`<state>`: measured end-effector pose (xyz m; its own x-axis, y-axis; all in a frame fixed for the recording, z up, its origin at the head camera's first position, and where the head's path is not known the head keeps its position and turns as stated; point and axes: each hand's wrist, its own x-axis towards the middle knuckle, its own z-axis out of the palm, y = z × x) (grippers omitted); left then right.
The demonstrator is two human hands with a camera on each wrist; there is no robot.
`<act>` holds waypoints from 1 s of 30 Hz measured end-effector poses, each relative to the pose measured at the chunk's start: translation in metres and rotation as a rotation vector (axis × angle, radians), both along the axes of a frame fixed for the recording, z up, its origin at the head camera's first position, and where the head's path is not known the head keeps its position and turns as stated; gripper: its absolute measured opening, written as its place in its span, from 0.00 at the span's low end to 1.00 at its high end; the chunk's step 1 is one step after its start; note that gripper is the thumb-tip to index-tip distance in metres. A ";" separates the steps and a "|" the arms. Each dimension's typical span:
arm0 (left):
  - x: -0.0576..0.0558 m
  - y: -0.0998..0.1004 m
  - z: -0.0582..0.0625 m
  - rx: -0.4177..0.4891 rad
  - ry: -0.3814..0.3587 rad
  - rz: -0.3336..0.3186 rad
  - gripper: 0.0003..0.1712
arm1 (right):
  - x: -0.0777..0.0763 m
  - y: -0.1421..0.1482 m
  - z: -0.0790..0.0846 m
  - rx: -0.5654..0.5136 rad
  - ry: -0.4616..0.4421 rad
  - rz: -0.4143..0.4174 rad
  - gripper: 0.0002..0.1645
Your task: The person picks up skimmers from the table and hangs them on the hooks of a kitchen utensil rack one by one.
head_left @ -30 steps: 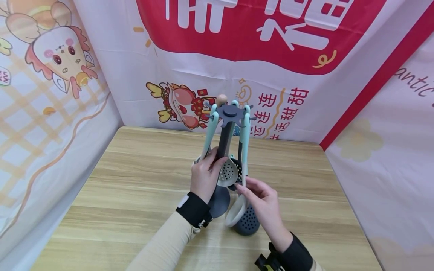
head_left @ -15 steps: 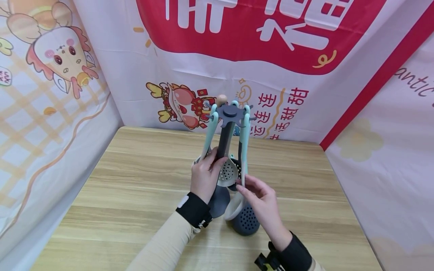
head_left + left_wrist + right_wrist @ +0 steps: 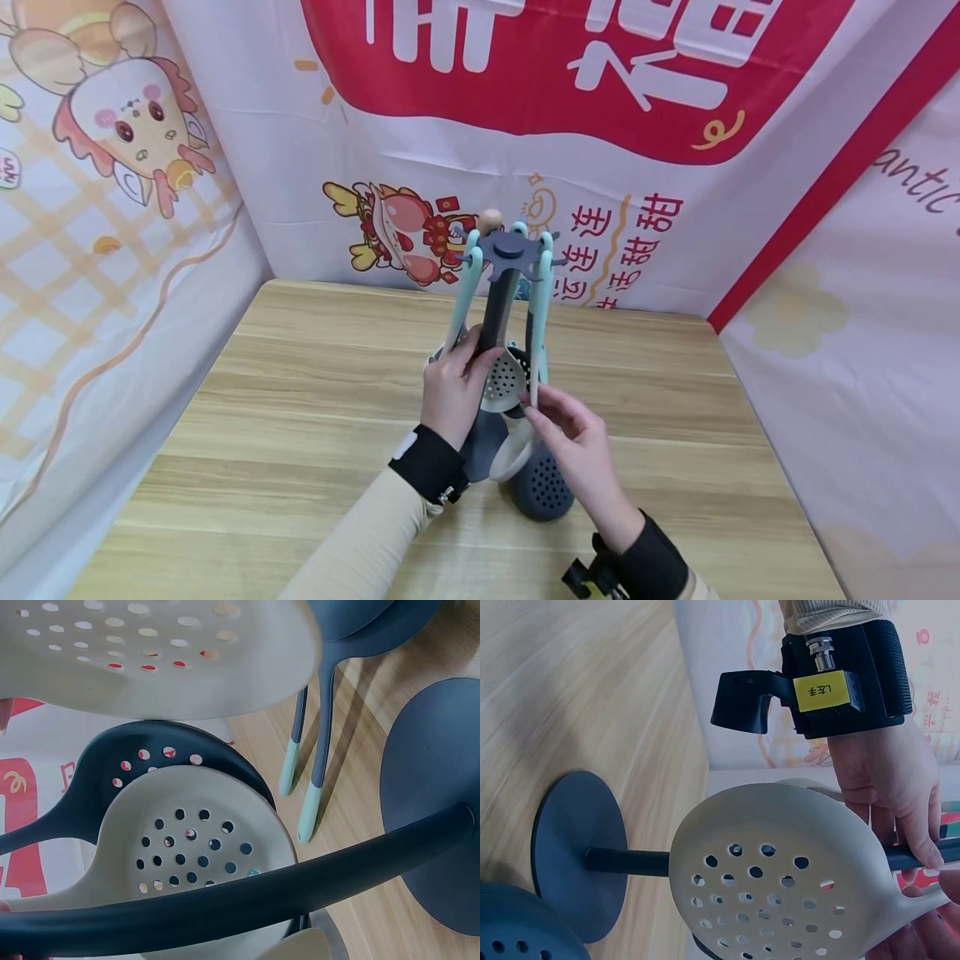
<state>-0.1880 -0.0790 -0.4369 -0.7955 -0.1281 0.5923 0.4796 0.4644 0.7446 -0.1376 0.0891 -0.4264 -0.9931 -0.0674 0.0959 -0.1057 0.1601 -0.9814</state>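
In the head view a dark grey utensil stand [image 3: 497, 312] stands upright on its round base [image 3: 486, 446]. My left hand [image 3: 453, 379] grips its post. Utensils with mint-green handles hang from the star-shaped top. On the right side, my right hand [image 3: 566, 425] pinches the lower handle of a cream skimmer [image 3: 513, 452]. The skimmer's holes show in the left wrist view [image 3: 150, 656] and right wrist view [image 3: 765, 885]. A second cream skimmer [image 3: 504, 379] hangs by the post, a dark perforated spoon [image 3: 135, 769] behind it. Several fingers are hidden.
A dark perforated utensil head [image 3: 543, 487] lies on the wooden table [image 3: 300, 417], right of the base. Mint-tipped dark handles [image 3: 311, 802] lie beyond it. A wooden ball [image 3: 490, 219] shows behind the stand's top. Printed cloth [image 3: 300, 167] hangs around the table.
The cream skimmer's head has swung left, over the stand's base, uncovering more of the dark perforated head. My right hand has shifted slightly left with it. The left hand has stayed put.
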 end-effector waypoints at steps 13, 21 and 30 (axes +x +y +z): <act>0.001 0.000 0.001 0.004 -0.003 -0.007 0.17 | 0.001 -0.005 -0.001 -0.041 0.028 0.119 0.20; 0.000 0.000 0.002 0.005 -0.018 -0.012 0.18 | -0.002 -0.005 -0.002 -0.036 0.026 0.142 0.23; 0.000 0.000 0.001 -0.006 -0.005 -0.010 0.17 | -0.005 -0.006 -0.005 -0.009 0.025 0.114 0.25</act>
